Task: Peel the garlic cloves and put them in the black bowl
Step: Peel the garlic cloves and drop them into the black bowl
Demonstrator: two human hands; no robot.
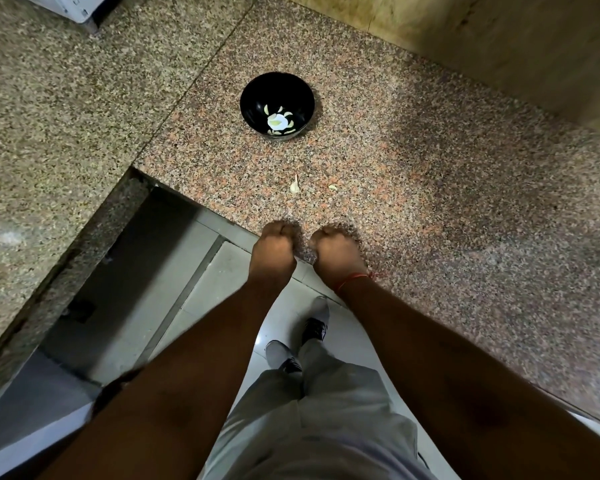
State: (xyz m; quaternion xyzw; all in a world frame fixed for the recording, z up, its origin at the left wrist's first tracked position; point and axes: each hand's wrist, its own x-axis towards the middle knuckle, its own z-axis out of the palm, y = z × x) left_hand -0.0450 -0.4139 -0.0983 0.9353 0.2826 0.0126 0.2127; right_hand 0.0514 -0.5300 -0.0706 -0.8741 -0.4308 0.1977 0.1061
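On the counter (430, 174) the bowl (277, 106) sits in the upper middle of the frame with peeled cloves (279, 121) inside, two loose cloves (294, 186) (one just right of the other) lie below it, and lower still, at the counter's edge, the left hand (273, 252) and right hand (336, 252) sit side by side.

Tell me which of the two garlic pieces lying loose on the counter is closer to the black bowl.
The larger pale clove, the left one of the pair. It lies almost straight below the black bowl, while the smaller piece sits off to its right, slightly farther away.
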